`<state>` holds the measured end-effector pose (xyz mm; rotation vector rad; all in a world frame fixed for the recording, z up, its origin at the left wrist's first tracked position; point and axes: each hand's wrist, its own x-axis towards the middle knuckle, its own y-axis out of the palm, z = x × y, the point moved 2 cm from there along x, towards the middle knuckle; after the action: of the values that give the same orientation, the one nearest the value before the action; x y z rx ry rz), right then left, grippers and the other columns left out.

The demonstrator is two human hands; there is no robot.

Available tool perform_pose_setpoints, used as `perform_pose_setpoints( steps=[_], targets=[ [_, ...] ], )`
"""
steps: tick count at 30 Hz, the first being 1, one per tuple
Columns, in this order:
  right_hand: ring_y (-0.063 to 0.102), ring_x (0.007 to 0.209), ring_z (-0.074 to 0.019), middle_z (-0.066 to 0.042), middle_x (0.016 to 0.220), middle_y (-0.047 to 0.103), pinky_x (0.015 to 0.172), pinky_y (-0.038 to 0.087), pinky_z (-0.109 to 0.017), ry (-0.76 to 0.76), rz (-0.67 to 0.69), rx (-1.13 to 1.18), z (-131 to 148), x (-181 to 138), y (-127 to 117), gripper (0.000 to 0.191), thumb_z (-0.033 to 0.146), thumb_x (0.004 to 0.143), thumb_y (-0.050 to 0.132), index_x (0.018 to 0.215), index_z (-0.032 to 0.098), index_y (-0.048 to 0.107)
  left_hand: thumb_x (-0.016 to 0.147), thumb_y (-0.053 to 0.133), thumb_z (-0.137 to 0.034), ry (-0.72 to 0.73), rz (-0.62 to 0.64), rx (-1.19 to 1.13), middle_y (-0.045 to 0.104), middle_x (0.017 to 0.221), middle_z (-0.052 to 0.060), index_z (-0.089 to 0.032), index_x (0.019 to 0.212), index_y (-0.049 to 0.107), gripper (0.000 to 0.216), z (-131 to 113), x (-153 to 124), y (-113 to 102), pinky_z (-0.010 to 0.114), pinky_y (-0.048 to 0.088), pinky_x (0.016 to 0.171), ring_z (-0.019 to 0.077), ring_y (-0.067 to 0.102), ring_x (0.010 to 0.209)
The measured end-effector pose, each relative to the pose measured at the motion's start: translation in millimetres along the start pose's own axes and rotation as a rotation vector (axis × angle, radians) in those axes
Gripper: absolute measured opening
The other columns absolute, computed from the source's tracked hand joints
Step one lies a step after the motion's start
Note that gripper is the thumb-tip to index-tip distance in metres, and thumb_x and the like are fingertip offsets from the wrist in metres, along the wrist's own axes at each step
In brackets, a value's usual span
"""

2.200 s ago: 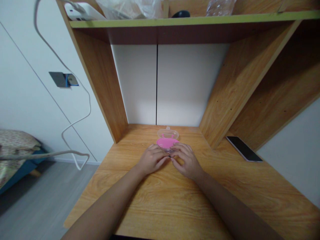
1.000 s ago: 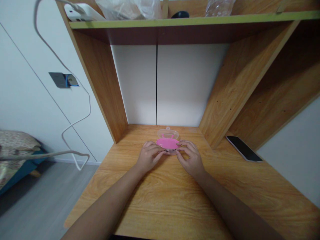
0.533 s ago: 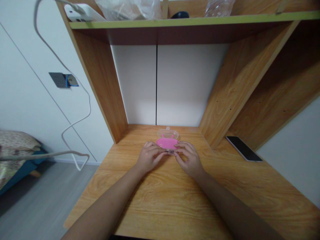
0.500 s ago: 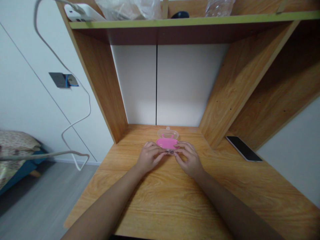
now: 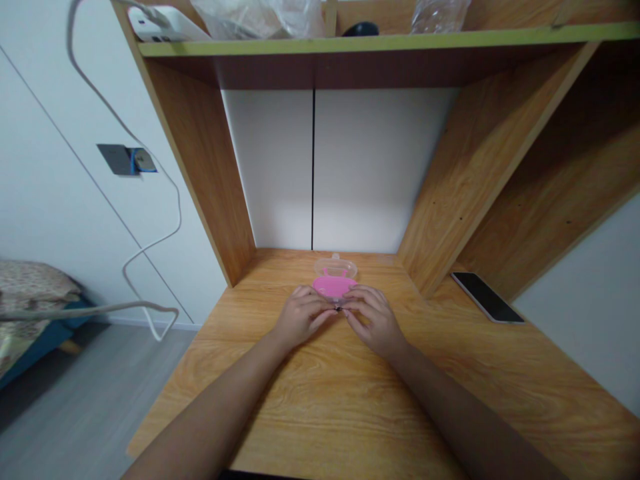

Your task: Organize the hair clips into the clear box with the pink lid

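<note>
Both hands rest on the worktop [image 5: 325, 407] at frame centre, with the left hand [image 5: 300, 317] and right hand [image 5: 374, 321] meeting fingertip to fingertip. Each grip is closed, fingers curled in and tips pinched on 1 small dark item [image 5: 339, 307] held between them; it is too small to say what it is, or whether more than 1 piece is there. The pink case [image 5: 334, 285] lies just above the pinch in the frame, touching or nearly touching the fingertips, with its long axis running left-right. It sits square between the 2 hands, so neither is clearly nearer. Its clear lid [image 5: 336, 267] stands open just above it, toward the back panel. Count: 2 hands, 1 pink case, 1 clear lid, 1 dark item seen. Elsewhere: 1 phone [image 5: 487, 297] lies flat at right of centre, well apart from the hands, 1 cable [image 5: 150, 245] hangs at left, 1 wall socket [image 5: 119, 159] is at upper left, and 1 shelf [image 5: 380, 43] runs across the top with bagged clutter on it, too cropped to count.
</note>
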<state>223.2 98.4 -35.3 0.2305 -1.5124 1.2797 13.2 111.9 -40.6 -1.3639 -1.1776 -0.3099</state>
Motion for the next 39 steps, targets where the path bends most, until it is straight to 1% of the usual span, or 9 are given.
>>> perform_pose_setpoints(
  steps=[8,16,22,27,33,39],
  targets=[
    [0.065,0.106,-0.0243,-0.005,0.106,0.073,0.092,0.051,-0.046,-0.028,-0.001,-0.023,1.6,0.6,-0.7,0.016,0.018,0.09,0.067,0.104,0.027,0.069,0.094,0.065,-0.032,0.003,0.025,-0.008,0.079,0.092,0.005,-0.023,0.098,0.075,0.014,0.1,-0.6,2.0,0.036,0.049,0.081,0.0193,0.066,0.087],
    [0.065,0.107,-0.0252,-0.005,0.108,0.073,0.093,0.051,-0.046,-0.008,-0.013,-0.038,-1.1,-0.7,-0.1,0.016,0.021,0.089,0.07,0.102,0.029,0.071,0.096,0.062,-0.03,0.009,0.084,-0.042,0.078,0.093,0.006,-0.021,0.099,0.074,0.016,-4.7,2.1,1.1,0.036,0.052,0.083,0.0194,0.066,0.088],
    [0.065,0.111,-0.0251,-0.004,0.11,0.073,0.096,0.051,-0.048,-0.013,0.042,0.016,-3.5,-1.9,3.0,0.024,0.021,0.091,0.067,0.111,0.032,0.07,0.097,0.059,-0.029,0.012,0.129,-0.026,0.077,0.097,0.006,-0.021,0.103,0.072,0.016,-4.0,2.2,0.7,0.037,0.051,0.088,0.0191,0.066,0.093],
    [0.065,0.111,-0.025,-0.005,0.11,0.072,0.097,0.052,-0.049,0.001,0.059,0.061,-3.3,-1.0,3.9,0.015,0.022,0.092,0.066,0.105,0.03,0.07,0.099,0.057,-0.031,0.006,0.133,-0.018,0.077,0.097,0.007,-0.021,0.103,0.072,0.018,-1.6,2.3,1.6,0.037,0.05,0.088,0.0202,0.067,0.094],
    [0.062,0.114,-0.0253,-0.007,0.114,0.07,0.1,0.05,-0.05,0.018,0.11,0.126,-0.2,1.0,3.1,0.007,0.023,0.092,0.065,0.098,0.027,0.066,0.099,0.058,-0.03,0.018,0.127,-0.01,0.077,0.098,0.006,-0.021,0.103,0.071,0.017,-0.8,1.9,2.2,0.036,0.048,0.086,0.0196,0.066,0.094],
    [0.062,0.115,-0.026,-0.007,0.115,0.069,0.101,0.049,-0.051,0.02,0.128,0.128,0.8,0.4,3.2,0.007,0.021,0.092,0.064,0.097,0.026,0.063,0.098,0.059,-0.029,0.035,0.137,-0.008,0.077,0.102,0.005,-0.022,0.107,0.07,0.016,-1.1,2.3,1.6,0.035,0.046,0.086,0.0185,0.065,0.096]
  ],
)
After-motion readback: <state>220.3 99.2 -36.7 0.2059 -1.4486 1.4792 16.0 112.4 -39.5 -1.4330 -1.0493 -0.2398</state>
